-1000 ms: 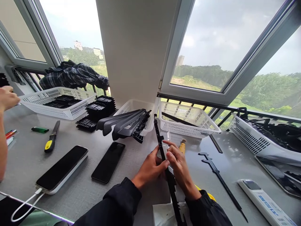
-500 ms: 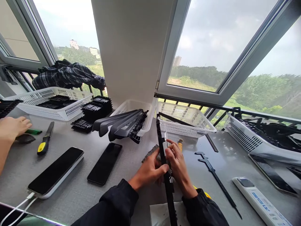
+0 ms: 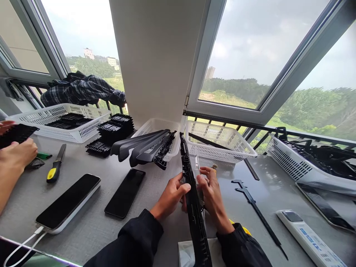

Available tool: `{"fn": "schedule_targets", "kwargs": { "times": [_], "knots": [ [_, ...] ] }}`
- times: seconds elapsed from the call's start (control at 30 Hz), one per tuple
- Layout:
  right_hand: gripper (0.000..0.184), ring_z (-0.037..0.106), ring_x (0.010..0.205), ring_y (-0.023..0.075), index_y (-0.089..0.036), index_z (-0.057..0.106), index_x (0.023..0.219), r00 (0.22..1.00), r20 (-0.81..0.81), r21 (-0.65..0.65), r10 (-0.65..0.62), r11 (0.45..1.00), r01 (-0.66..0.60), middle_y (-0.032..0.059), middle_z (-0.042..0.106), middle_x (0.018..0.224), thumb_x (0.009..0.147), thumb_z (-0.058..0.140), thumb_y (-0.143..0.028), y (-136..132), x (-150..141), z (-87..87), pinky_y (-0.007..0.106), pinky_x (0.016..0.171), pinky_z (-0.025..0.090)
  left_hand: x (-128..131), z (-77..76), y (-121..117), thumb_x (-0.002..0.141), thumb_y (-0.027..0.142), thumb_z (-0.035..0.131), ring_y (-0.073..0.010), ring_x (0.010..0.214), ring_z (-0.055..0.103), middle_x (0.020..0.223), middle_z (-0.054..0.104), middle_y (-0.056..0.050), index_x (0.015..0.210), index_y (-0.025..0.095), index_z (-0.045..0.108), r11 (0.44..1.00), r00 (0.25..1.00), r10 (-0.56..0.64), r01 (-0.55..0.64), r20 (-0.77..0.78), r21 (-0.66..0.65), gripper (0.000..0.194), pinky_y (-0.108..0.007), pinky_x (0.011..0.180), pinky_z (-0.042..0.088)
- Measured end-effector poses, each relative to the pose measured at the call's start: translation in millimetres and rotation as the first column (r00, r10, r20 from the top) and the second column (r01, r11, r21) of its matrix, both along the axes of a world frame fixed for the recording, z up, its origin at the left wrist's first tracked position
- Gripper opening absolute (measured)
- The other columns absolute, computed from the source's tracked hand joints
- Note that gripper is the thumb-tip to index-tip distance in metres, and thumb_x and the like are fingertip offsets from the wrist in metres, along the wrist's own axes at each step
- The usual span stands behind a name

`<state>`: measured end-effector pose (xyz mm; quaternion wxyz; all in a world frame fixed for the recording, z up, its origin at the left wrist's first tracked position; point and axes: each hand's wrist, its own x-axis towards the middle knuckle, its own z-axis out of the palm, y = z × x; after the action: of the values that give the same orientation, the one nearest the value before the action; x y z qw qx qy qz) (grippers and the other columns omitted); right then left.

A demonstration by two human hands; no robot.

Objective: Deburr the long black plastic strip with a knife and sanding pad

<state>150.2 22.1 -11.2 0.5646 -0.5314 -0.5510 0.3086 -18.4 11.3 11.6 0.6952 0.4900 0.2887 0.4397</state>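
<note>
Both my hands hold one long black plastic strip [image 3: 191,207] that runs from my lap up toward the baskets. My left hand [image 3: 169,196] grips its left side with thumb and fingers closed. On the strip's right side my right hand [image 3: 211,193] is wrapped round it, with a thin white blade-like piece [image 3: 197,165] sticking up by its fingers. A yellow object [image 3: 241,228] peeks out under my right sleeve. White paper [image 3: 187,252] lies beneath the strip's near end.
Two phones [image 3: 68,202] [image 3: 125,193], a yellow-handled knife [image 3: 55,168], white baskets [image 3: 219,142] [image 3: 59,120] with black parts, a loose black strip [image 3: 257,211] and a white remote [image 3: 308,237] lie on the grey table. Another person's hand [image 3: 16,155] works at far left.
The black strip has turned so its broader face shows and its top now leans left. My hands shifted slightly along it. The other person's hand lifted a black part.
</note>
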Motion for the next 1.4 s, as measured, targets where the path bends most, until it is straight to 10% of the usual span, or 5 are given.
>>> {"fn": "schedule_targets", "kwargs": {
  "times": [0.17,0.37,0.73,1.4],
  "knots": [
    [0.042,0.07,0.084,0.026,-0.025,0.062,0.122,0.996,-0.012,0.036,0.087,0.996,-0.086,0.0058,0.072,0.104,0.098,0.054,-0.059,-13,-4,13.1,0.039,0.074,0.056,-1,-1.8,7,0.089,0.062,0.071,-0.0111,0.049,0.051,0.067,0.061,0.001,0.115,0.012,0.074,0.995,0.996,0.075,-0.072,0.054,-0.067,0.056,-0.022,0.047,0.04],
    [0.033,0.06,0.134,0.035,-0.03,0.043,0.117,0.993,-0.022,0.335,0.113,0.937,-0.099,0.0122,0.053,0.151,0.096,0.058,-0.051,-26,-13,20.8,0.053,0.109,0.049,5,-12.0,12,0.078,0.072,0.081,-0.0089,0.054,0.04,0.064,0.049,0.006,0.08,0.017,0.063,0.975,0.983,0.172,-0.162,0.058,-0.151,0.058,-0.021,0.05,0.029],
    [0.036,0.03,0.161,0.0352,-0.028,0.045,0.113,0.905,0.297,0.209,0.305,0.904,-0.373,0.0104,0.033,0.174,0.08,0.06,-0.026,-27,-13,25.8,0.055,0.129,0.028,0,0.7,13,0.066,0.07,0.093,-0.012,0.062,0.05,0.072,0.062,0.002,0.083,0.016,0.067,0.938,0.947,0.267,-0.212,0.18,-0.274,0.062,-0.025,0.062,0.04],
    [0.038,0.044,0.148,0.0351,-0.027,0.053,0.106,0.904,0.362,0.205,0.228,0.927,-0.315,0.0083,0.051,0.16,0.069,0.056,-0.019,-19,-11,21.1,0.055,0.124,0.032,0,-7.4,14,0.07,0.077,0.086,-0.0143,0.066,0.052,0.071,0.063,0.0,0.083,0.013,0.075,0.967,0.977,0.194,-0.175,0.092,-0.184,0.067,-0.027,0.065,0.04]
  ]
}}
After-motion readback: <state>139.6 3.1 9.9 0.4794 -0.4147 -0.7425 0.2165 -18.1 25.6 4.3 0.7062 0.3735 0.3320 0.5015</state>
